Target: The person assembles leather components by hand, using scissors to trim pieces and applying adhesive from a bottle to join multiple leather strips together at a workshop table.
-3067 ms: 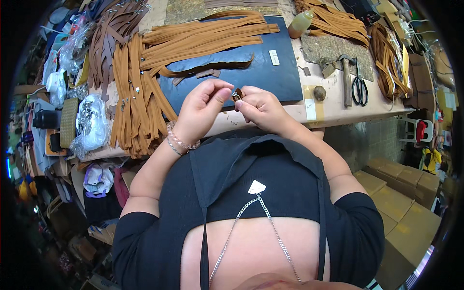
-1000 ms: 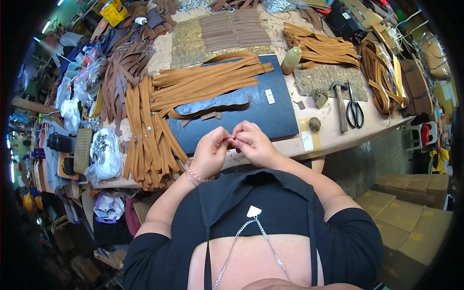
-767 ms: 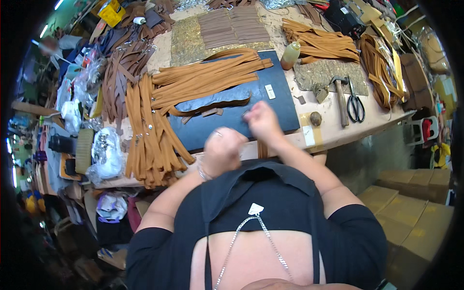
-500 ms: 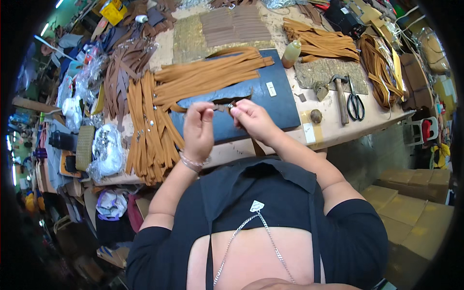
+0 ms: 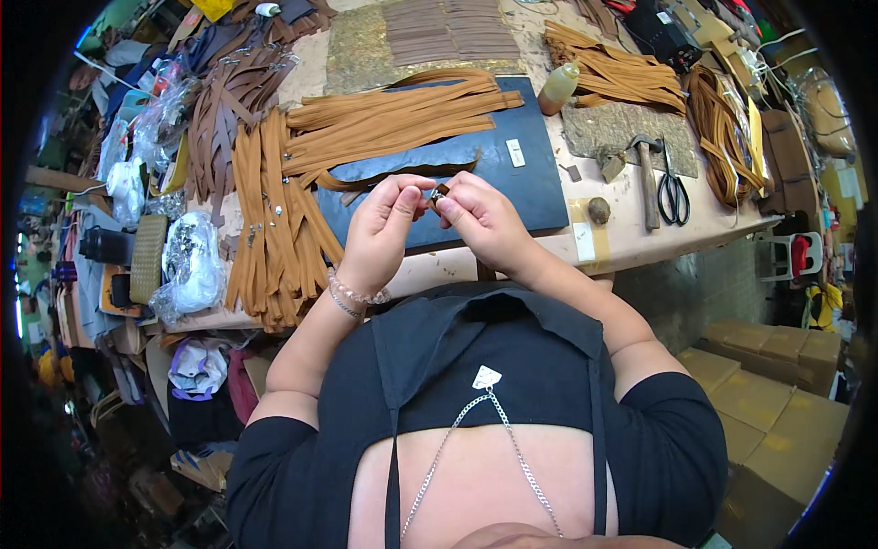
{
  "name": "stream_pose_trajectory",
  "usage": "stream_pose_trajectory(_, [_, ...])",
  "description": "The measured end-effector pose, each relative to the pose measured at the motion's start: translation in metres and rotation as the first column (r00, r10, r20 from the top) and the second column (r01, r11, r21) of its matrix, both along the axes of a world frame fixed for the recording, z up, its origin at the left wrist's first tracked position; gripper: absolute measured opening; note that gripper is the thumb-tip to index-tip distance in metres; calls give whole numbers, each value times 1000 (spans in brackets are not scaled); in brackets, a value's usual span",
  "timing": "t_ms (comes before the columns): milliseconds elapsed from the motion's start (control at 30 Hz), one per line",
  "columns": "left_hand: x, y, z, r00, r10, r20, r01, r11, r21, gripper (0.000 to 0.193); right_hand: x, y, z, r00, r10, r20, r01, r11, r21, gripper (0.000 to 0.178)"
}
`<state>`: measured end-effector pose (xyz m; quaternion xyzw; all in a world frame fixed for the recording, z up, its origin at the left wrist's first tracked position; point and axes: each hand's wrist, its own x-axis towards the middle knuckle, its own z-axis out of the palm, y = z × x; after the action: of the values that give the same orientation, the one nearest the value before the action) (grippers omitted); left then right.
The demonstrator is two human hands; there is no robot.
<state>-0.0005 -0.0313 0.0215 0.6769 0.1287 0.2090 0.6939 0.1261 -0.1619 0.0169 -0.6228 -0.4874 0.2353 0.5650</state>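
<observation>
My left hand (image 5: 384,229) and my right hand (image 5: 485,224) meet over the near edge of a dark blue board (image 5: 457,240), fingertips closed. Between them is a small shiny metal fitting (image 5: 438,193) at the folded end of a brown leather strap (image 5: 445,189). My right thumb and forefinger pinch the strap end; those of my left hand pinch at the fitting. The fingers hide part of it, so its exact kind is unclear. Just beyond, a dark-edged strip (image 5: 402,171) lies curved on the board, below a pile of tan leather straps (image 5: 393,123).
More tan straps (image 5: 274,229), some with metal fittings, hang over the table's left edge. On the right lie a hammer (image 5: 647,183), black-handled scissors (image 5: 674,197), a round lump (image 5: 599,211) and a glue bottle (image 5: 558,89). Bagged items (image 5: 197,261) crowd the far left.
My hands have come closer together, the left moving right toward the metal fitting. The fitting is now turned up between my fingertips. The view has shifted slightly.
</observation>
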Motion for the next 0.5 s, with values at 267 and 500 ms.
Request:
stream_pose_trajectory(267, [0, -1, -8, 989, -90, -121, 89, 996, -14, 11, -1, 0, -9, 988, 70, 135, -81, 994, 76, 14])
stream_pose_trajectory(500, [-7, 3, -18, 981, -130, -147, 94, 969, -229, 9, -2, -4, -6, 980, 136, 147, -140, 990, 17, 17])
